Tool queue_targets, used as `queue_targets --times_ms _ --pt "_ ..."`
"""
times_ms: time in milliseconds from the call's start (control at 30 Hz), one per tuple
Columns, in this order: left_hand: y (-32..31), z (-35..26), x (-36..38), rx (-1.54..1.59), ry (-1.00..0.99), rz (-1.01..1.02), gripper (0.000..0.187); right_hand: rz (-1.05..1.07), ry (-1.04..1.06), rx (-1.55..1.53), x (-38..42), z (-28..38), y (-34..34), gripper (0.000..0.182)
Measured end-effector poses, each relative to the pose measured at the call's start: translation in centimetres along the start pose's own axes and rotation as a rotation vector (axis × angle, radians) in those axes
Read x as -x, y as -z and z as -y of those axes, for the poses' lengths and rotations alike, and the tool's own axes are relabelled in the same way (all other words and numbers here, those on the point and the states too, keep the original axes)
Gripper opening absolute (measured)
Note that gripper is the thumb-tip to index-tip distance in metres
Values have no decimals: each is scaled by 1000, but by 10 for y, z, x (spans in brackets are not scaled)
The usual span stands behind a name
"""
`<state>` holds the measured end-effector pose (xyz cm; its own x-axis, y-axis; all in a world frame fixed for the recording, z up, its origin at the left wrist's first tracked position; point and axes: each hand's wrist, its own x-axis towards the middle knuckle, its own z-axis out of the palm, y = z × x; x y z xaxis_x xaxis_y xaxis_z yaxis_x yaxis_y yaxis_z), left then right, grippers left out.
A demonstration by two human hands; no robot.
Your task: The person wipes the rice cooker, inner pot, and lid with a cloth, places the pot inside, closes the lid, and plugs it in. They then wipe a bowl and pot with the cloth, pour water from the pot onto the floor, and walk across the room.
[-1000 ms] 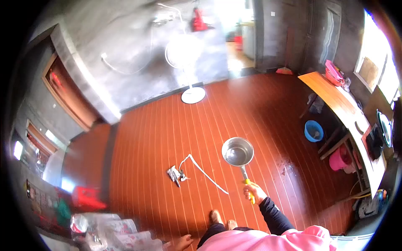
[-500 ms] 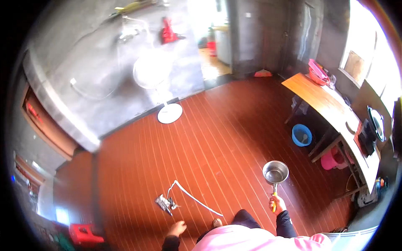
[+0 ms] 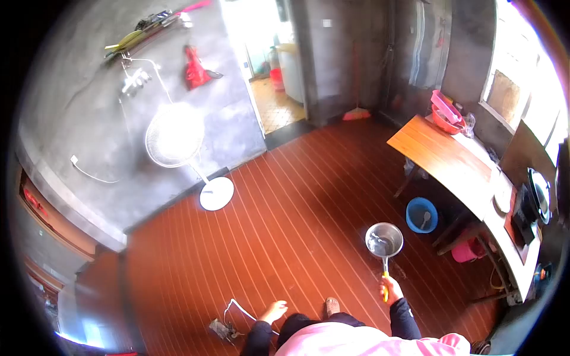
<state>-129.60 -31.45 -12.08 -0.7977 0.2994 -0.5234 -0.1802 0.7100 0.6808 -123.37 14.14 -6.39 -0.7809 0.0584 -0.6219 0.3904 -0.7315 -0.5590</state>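
Note:
A metal saucepan (image 3: 385, 239) with a yellow grip on its handle is held out over the floor in front of me. My right hand (image 3: 391, 291) is closed around that grip. Bright glints show inside the pan. My left hand (image 3: 274, 311) holds nothing; it hangs low in front of my body, fingers loosely bent and a little apart. Below and left of it, a small silvery thing (image 3: 222, 330) lies on the floor by a white cord (image 3: 240, 308). One sandalled foot (image 3: 332, 305) shows ahead of my pink top.
A wooden table (image 3: 436, 157) runs along the right, with red and pink basins (image 3: 446, 121) on it. Underneath are a blue bucket (image 3: 422, 204) and a pink bucket (image 3: 465, 252). A standing fan (image 3: 217, 194) is at the left wall, near a doorway (image 3: 276, 107). A broom (image 3: 356, 113) leans beyond.
My view has moved forward and swung right; the fan, the blue bucket and the silvery thing sit lower in it. My left hand has come up and right, its fingers looser. The saucepan stays in my right hand.

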Motion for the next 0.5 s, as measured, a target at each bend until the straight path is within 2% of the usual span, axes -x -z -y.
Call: queue_targets --times_ms 33,100,133,167,233,300,367,433,500 --pt "1 25 -5 80 39 -70 36 -7 64 -18 -21 11 -6 12" --pt "29 40 -2 -214 198 23 34 25 78 -11 -59 39 -23 21" --pt "32 91 -3 -447 7 45 23 45 56 -52 -78 50 -30 29" --pt "31 134 -5 -680 -187 65 14 50 53 -47 -94 60 -36 29" --pt "46 136 1 -936 -4 340 14 80 57 -95 -126 72 -48 29" --pt "65 131 -5 -659 255 368 15 69 12 -171 -157 84 -58 28" --pt "87 124 -27 -468 409 326 17 11 3 -129 -183 94 -71 21" --pt "112 118 -61 -408 422 305 19 29 22 -25 -207 99 -72 10" --pt "134 113 -97 -448 315 303 20 -133 -145 -253 -232 108 -78 6"
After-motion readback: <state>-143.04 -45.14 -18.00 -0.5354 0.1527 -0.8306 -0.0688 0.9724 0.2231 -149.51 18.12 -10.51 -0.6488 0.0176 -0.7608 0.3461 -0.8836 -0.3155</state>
